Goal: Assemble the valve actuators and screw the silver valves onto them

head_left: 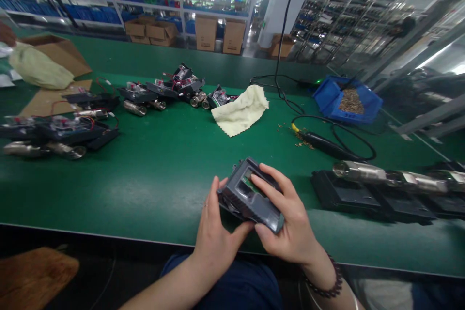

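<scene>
A dark grey plastic device housing (261,206) with a window, green circuit board showing through it, is held tilted above the front of the green table. My left hand (218,227) grips its left side, thumb at the lower edge. Around its right side wraps my right hand (290,218), with fingers across the top face near the window and the thumb below. The underside of the housing is hidden. Close by on the right lie similar dark housings (348,196) with metal cylindrical fittings (359,173).
Several opened units with wires (78,131) line the left and back. A pale yellow cloth (241,109), a black corded screwdriver (323,144), loose screws (305,144) and a blue bin of screws (329,99) lie farther back. A person's hand (6,35) shows at far left.
</scene>
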A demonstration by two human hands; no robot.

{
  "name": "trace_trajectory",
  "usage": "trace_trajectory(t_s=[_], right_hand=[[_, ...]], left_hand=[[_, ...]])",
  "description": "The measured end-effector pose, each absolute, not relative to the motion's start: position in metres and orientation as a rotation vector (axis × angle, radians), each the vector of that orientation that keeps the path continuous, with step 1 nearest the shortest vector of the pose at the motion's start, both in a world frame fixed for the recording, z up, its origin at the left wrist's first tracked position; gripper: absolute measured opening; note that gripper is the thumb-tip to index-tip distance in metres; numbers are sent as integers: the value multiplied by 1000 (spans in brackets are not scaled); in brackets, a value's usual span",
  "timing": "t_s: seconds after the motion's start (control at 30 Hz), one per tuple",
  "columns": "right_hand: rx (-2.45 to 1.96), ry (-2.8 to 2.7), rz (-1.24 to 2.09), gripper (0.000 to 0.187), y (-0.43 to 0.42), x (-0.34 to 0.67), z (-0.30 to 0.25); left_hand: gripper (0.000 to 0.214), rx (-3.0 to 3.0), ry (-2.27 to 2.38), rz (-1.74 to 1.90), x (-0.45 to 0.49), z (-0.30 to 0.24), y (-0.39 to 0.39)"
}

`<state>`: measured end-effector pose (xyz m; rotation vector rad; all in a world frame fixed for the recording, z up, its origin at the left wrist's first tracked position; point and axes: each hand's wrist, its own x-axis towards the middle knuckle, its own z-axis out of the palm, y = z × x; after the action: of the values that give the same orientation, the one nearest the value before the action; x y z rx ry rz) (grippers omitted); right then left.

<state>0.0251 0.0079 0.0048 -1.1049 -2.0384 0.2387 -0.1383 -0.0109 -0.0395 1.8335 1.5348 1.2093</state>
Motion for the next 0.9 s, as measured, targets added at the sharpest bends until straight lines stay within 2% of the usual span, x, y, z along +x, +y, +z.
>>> trace_trajectory(t_s=[0.13, 0.53, 0.67, 0.77, 0.83, 0.9], right_hand=[[-1109, -2130, 203, 63, 9, 28, 3], [-1076, -2199, 349, 66, 16, 39, 8], [-1083, -2197, 357, 67, 18, 40, 7], [-1069, -2222, 347, 68, 18, 38, 11], [-1040, -2245, 334, 68, 14, 35, 15], [-1014, -2256, 313, 68, 8, 31, 18]], left_hand=[[106, 1663, 1450, 1210, -140, -43, -8], [97, 1551, 1401, 1228, -138, -45, -8], [88, 1514, 1358, 1217, -145, -42, -7], [64, 1525, 1232, 1210, -158, -28, 2], [52, 1503, 1164, 1106, -167, -13, 15], [54, 1439, 1101, 890, -173, 3, 29]])
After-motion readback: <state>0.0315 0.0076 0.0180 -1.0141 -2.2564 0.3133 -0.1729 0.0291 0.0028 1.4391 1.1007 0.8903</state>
